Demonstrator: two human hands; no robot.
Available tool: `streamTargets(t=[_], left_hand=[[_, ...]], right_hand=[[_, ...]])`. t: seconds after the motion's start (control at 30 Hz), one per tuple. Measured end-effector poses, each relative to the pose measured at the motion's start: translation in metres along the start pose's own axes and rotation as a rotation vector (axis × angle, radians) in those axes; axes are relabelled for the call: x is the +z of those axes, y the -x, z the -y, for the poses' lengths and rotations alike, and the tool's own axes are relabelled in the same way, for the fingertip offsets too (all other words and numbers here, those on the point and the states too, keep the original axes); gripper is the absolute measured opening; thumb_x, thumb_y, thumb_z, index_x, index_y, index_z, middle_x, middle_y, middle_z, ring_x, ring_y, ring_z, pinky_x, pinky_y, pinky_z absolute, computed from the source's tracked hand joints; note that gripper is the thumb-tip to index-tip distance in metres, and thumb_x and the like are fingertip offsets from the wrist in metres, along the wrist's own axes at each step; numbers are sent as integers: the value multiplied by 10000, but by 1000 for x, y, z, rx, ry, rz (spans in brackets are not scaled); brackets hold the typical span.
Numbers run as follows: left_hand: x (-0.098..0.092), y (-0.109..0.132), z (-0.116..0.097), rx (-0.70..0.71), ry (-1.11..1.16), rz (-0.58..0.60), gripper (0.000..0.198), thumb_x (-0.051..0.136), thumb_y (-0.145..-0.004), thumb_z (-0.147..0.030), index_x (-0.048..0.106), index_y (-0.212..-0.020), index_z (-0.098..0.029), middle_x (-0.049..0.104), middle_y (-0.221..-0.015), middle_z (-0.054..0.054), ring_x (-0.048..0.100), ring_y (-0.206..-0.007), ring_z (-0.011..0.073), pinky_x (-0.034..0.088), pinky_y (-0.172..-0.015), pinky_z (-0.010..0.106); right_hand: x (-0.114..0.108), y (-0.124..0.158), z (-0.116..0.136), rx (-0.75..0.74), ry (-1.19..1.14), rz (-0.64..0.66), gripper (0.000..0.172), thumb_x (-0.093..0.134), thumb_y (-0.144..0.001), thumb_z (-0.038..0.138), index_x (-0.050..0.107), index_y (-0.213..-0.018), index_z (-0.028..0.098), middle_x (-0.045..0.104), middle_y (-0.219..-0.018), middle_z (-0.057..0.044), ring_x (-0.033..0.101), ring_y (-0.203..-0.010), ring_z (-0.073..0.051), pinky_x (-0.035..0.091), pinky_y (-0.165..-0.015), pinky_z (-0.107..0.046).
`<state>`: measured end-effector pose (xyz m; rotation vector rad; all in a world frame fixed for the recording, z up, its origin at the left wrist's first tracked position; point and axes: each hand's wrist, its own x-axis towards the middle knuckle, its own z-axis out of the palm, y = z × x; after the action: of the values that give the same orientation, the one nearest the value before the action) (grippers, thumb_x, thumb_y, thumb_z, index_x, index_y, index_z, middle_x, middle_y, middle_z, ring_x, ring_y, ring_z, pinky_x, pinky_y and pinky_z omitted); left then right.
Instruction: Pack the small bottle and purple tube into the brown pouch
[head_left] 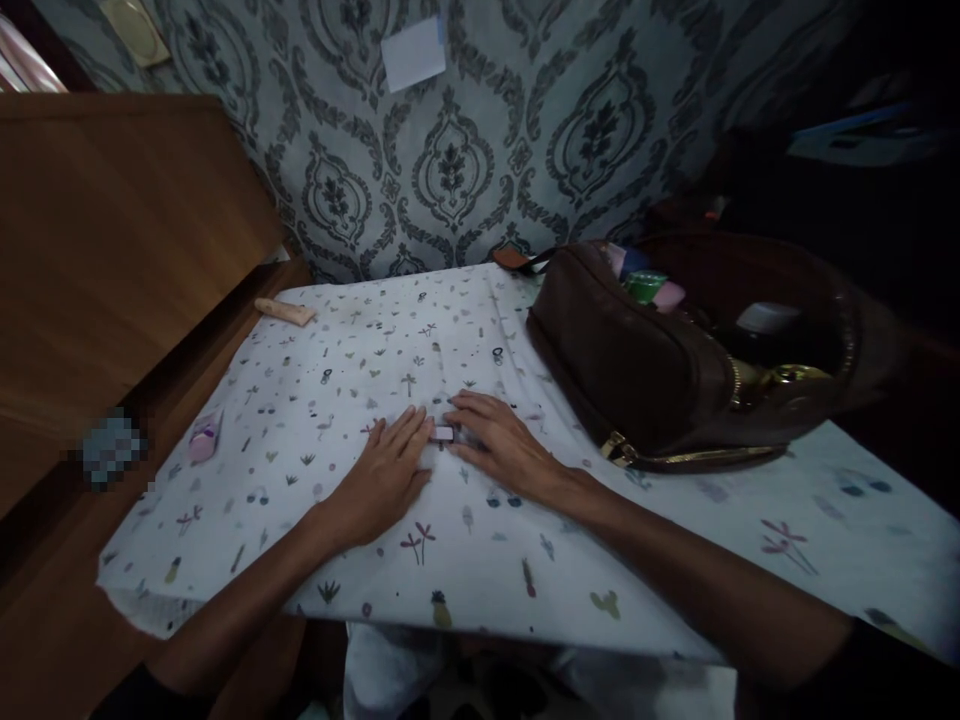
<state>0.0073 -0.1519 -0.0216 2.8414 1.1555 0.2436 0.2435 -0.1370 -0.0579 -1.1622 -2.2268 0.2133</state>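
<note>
A small, pale, rectangular object with a dark end (443, 433) lies on the patterned white cloth (360, 350) between my two hands; its exact kind is too small to tell. My left hand (390, 470) rests flat on the cloth, fingers stretched out, with its fingertips beside the object's left end. On the other side, my right hand (499, 440) is lowered to the cloth with thumb and fingers apart, close around the object's right end. Whether either hand touches it is unclear.
An unzipped brown bag (622, 370) holding several items stands at the right. A small pink and purple item (204, 437) and a beige stick-like piece (285, 311) lie at the left. A wooden panel (120, 250) borders the left; a patterned wall (450, 180) rises behind.
</note>
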Motion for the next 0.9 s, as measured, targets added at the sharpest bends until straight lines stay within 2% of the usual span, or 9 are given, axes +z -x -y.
streamTargets(t=[0.13,0.2,0.3,0.43,0.57,0.67,0.77,0.83,0.9], left_hand=[[-3,2,-4,-3,78,-125,408,361,-1038,-300,469,-1426,-233,594,-1426,102,511,-1372,205,321,-1220,489],[1,-1,-4,-22,63,-180,385,382,-1035,-292,502,-1387,-192,600,-1408,130,534,-1345,237,364,-1182,516],[13,-5,-3,-12,-28,-220,407,413,-1030,-283,484,-1395,-118,552,-1447,190,493,-1381,297,393,-1134,555],[14,-4,-4,31,-33,-248,277,479,-1007,-234,575,-1250,-142,676,-1267,137,572,-1273,279,426,-1087,507],[0,-6,-9,31,43,-187,121,524,-967,-188,597,-1062,-174,700,-1036,82,638,-999,243,497,-913,420],[-7,-11,-12,-40,66,-123,90,524,-947,-174,568,-1024,-184,676,-952,63,631,-897,236,500,-812,380],[-9,-20,-16,-104,117,-57,122,509,-960,-211,523,-1080,-195,680,-990,53,652,-877,220,490,-742,327],[-8,-26,-19,-135,117,-20,137,495,-971,-238,503,-1103,-206,691,-1029,51,673,-911,223,476,-716,306],[-7,-34,-23,-171,69,7,130,485,-975,-262,504,-1096,-218,705,-1037,52,690,-935,238,454,-693,297]], right_hand=[[3,1,-3,-68,-44,12,322,653,-927,365,702,-1177,167,641,-1319,-164,520,-1347,-317,467,-1092,-511],[4,2,-5,-95,-69,14,341,658,-924,405,710,-1170,174,643,-1316,-164,521,-1345,-319,469,-1083,-520],[4,3,-5,-119,-101,12,344,640,-935,423,717,-1148,164,650,-1298,-172,525,-1336,-314,471,-1073,-520],[2,3,-3,-169,-127,34,353,636,-938,425,711,-1152,154,660,-1274,-169,534,-1313,-307,462,-1071,-519],[1,1,0,-178,-182,49,338,627,-946,412,707,-1141,147,668,-1249,-162,535,-1300,-302,450,-1069,-504],[-5,0,4,-132,-295,45,322,605,-961,403,698,-1133,147,692,-1167,-148,580,-1214,-275,467,-1028,-457],[-15,0,11,-1,-436,30,301,572,-975,396,682,-1121,157,703,-1014,-99,640,-974,-211,504,-872,-353],[-20,0,15,100,-536,28,286,550,-978,400,671,-1082,162,678,-875,-39,610,-785,-156,480,-742,-285],[-23,1,19,175,-629,11,279,546,-970,420,653,-1001,164,623,-757,13,552,-682,-122,434,-661,-247]])
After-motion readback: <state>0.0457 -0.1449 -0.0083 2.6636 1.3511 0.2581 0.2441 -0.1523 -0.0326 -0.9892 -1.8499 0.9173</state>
